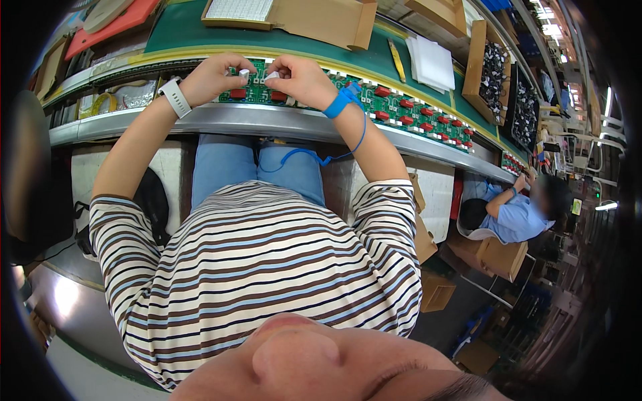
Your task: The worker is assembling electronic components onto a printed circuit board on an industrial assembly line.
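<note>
A green circuit board [257, 90] with red blocks on it lies on the conveyor line at about 12 o'clock, directly under both hands. The left hand [212, 79] pinches a small white part [244, 72] between thumb and fingertips just above the board; a white watch [175, 97] sits on that wrist at 10 o'clock. The right hand [302, 80] is curled the same way, fingers closed on a second small white part [271, 76], the 2 hands nearly touching. A blue wrist strap [342, 101] circles the right wrist and its coiled blue cord [314, 155] hangs down toward the lap.

Toward 2 o'clock, a row of more green boards [421, 113] with red blocks runs along the line. Beyond it, at 12 o'clock, an open cardboard box [328, 23] rests on a green mat [194, 30], with white sheets [433, 63] to its right. At 3 o'clock a co-worker's blue sleeve [515, 217] reaches to the same line.
</note>
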The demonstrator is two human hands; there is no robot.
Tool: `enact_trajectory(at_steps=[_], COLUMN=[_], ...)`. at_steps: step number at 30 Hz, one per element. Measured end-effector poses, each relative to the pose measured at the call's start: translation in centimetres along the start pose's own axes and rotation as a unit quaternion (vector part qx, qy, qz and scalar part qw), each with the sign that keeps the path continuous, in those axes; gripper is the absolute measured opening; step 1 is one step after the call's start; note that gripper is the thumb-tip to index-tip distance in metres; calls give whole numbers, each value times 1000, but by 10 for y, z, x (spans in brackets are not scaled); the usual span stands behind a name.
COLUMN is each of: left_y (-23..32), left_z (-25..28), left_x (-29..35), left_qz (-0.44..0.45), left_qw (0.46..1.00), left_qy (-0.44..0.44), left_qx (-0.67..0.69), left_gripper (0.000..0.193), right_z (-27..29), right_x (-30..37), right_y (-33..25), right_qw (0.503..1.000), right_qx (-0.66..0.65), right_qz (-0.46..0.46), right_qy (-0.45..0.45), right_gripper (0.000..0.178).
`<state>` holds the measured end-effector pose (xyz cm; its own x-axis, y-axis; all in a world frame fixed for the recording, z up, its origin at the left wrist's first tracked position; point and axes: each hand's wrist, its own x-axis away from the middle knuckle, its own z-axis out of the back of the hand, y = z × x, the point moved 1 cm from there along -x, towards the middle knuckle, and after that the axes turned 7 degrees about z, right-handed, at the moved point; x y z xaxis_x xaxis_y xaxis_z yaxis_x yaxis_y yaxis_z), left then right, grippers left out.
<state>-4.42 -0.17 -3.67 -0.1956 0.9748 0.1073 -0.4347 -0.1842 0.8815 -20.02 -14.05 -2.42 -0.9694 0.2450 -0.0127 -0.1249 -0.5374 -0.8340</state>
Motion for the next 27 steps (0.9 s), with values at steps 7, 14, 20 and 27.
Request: enact_trajectory(at_steps=[7, 14, 20, 27], left_y=[10, 9, 7, 7], left_z=[-13, -17, -17, -16], left_x=[-9, -14, -16, -17], left_qz=[-21, 2, 19, 2], left_qw=[987, 968, 969, 967], left_qy=[-2, -50, -57, -63], left_qx=[-162, -248, -239, -246], left_gripper=[16, 11, 10, 9], right_z=[9, 6, -9, -18], right_x=[8, 7, 3, -3], right_y=[-2, 4, 12, 15], right_qw=[998, 998, 987, 963], right_qx=[50, 47, 133, 231], right_qz=[-21, 20, 83, 131], right_qy=[31, -24, -18, -36], right_gripper=[26, 23, 19, 17])
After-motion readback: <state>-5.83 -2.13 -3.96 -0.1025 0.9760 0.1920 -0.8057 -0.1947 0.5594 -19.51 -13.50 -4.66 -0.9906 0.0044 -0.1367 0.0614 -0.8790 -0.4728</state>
